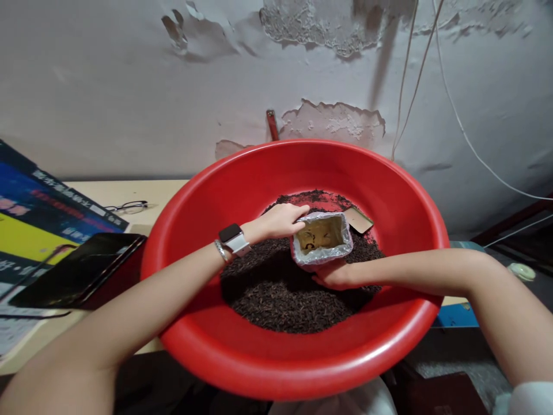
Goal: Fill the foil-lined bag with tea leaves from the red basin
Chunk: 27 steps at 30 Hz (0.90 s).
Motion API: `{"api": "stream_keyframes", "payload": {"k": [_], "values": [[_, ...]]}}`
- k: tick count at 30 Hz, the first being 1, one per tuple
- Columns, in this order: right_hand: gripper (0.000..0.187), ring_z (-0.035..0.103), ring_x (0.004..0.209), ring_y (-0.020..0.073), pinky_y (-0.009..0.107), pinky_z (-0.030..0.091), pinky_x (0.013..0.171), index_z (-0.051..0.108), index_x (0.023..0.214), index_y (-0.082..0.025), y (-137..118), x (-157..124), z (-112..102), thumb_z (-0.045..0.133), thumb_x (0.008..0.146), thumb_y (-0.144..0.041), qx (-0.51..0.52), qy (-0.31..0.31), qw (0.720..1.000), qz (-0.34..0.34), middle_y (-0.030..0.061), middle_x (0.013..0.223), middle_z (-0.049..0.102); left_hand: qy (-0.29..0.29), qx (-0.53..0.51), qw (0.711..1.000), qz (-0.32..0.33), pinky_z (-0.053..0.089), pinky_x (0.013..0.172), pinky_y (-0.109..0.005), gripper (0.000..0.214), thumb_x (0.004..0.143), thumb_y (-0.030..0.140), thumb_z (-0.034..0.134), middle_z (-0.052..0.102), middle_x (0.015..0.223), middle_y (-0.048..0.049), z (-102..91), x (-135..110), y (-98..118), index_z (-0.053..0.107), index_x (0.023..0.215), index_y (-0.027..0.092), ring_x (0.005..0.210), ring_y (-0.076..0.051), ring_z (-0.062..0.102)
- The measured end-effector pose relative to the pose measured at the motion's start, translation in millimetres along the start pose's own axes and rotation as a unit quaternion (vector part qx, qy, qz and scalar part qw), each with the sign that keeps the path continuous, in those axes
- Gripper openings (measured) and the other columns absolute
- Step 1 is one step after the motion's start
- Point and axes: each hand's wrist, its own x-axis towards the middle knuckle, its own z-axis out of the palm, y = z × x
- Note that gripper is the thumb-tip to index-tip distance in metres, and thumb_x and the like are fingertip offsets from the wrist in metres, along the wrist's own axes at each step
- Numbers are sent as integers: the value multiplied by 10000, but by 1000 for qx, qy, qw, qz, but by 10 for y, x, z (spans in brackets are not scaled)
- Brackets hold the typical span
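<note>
A big red plastic basin [298,369] holds a heap of dark dry leaves like loose tea [289,305]. Over the heap is a small rectangular box lined with a clear plastic bag [323,237]; its mouth faces me and shows a few dark bits inside. My left hand [283,221], with a watch on its wrist, is closed on the box's left edge. From the near side, my right hand [339,275] grips the box low down, its fingers partly hidden. A flat beige lid-like piece [358,221] rests on the leaves at the far right.
Left of the basin, a pale table [159,190] bears a pair of glasses [129,206], a dark tablet-like device [73,271] and a colourful printed box or book [47,202]. Behind stands a peeling wall [129,86] with hanging white cables [453,109]. A blue item [458,316] lies at right.
</note>
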Motion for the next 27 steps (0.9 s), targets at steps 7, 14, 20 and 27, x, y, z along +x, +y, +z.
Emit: {"api": "stream_keyframes", "payload": {"k": [7, 14, 20, 27], "values": [[317, 649, 901, 269, 380, 518, 763, 628, 1074, -71, -252, -3, -233, 432, 865, -206, -141, -91, 985, -48, 186, 1007, 666, 49, 39, 998, 17, 374, 581, -245, 141, 820, 245, 383, 638, 741, -31, 53, -63, -194, 503, 760, 199, 665, -165, 585], [267, 673, 790, 252, 334, 500, 610, 618, 961, -82, -494, -60, -446, 409, 896, -237, -167, -90, 968, -161, 127, 775, 687, 49, 31, 998, 4, 353, 579, -231, 148, 827, 264, 409, 651, 763, -27, 44, -68, -196, 513, 748, 192, 671, -155, 578], [264, 663, 693, 242, 309, 463, 526, 569, 964, -99, -674, -83, -793, 376, 906, -270, -175, 2, 966, -190, 110, 738, 667, 53, 18, 998, -16, 338, 574, -237, 138, 812, 228, 409, 640, 756, -29, 64, -64, -151, 505, 720, 189, 687, -163, 572], [295, 633, 637, 203, 270, 399, 478, 535, 987, -126, -623, -52, -887, 316, 926, -315, -213, 43, 956, -199, 87, 786, 648, 40, 21, 999, 12, 316, 549, -243, 129, 790, 204, 425, 599, 679, -20, 68, -23, -17, 476, 672, 188, 628, -160, 539]]}}
